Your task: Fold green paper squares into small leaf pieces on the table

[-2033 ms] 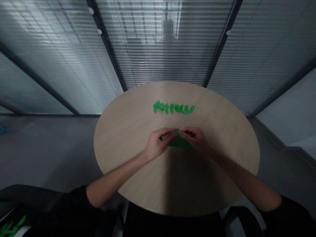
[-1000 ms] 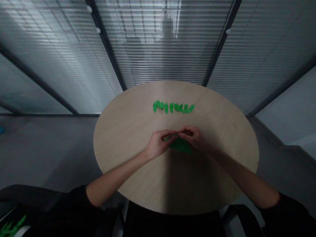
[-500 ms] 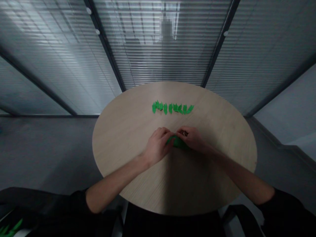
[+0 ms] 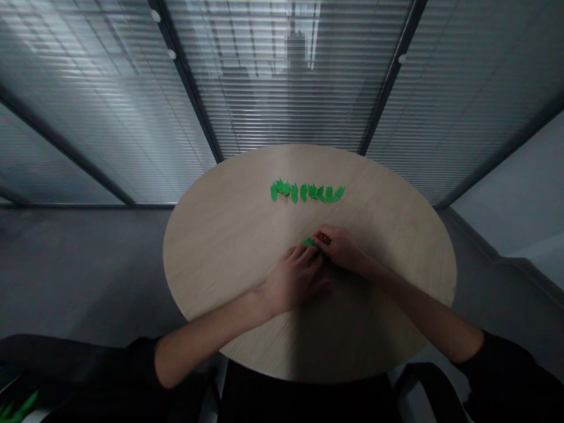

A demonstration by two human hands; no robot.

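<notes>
Slatted blinds (image 4: 282,111) between dark frames rise beyond the far edge of the rounded, pale wooden counter (image 4: 220,247). The left hand (image 4: 293,279) comes in over the near-left edge to the counter's middle, palm down, thumb spread well away from its other fingers. Slightly smaller in view, the right hand (image 4: 339,244) reaches in from the near-right edge, thumb and fingertips pinched together. A row of green leaf-like pieces (image 4: 294,192) lies toward the far edge. Smallest is the visible part of a green piece (image 4: 308,241) near the counter's middle, pinched by the right fingers; left fingers partly cover it, though whether they grip it I cannot tell.
</notes>
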